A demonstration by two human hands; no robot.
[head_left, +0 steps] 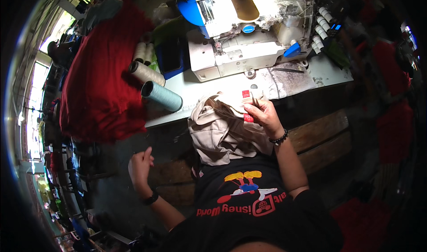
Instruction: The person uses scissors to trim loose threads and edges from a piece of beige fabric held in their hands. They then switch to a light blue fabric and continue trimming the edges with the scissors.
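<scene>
My right hand (263, 113) is closed on the edge of a beige garment (215, 134) that lies bunched on my lap and up against the table's front edge. Beside its fingers sit two small red labels, an upper one (245, 94) and a lower one (248, 118). A slim dark tip shows between the thumb and fingers; I cannot make out what it belongs to. My left hand (141, 166) is off to the left, below the table edge, touching nothing. Its fingers are loosely bent and apart from the thumb, with nothing visible in them.
A white and blue sewing machine (240, 58) stands under bright light on the white table (198, 91). A light-blue thread cone (162, 96) and a cream one (147, 73) lie left of it. Red cloth (102, 83) is heaped at the left. Thread spools (321, 31) stand right. A wooden bench (322, 134) is below.
</scene>
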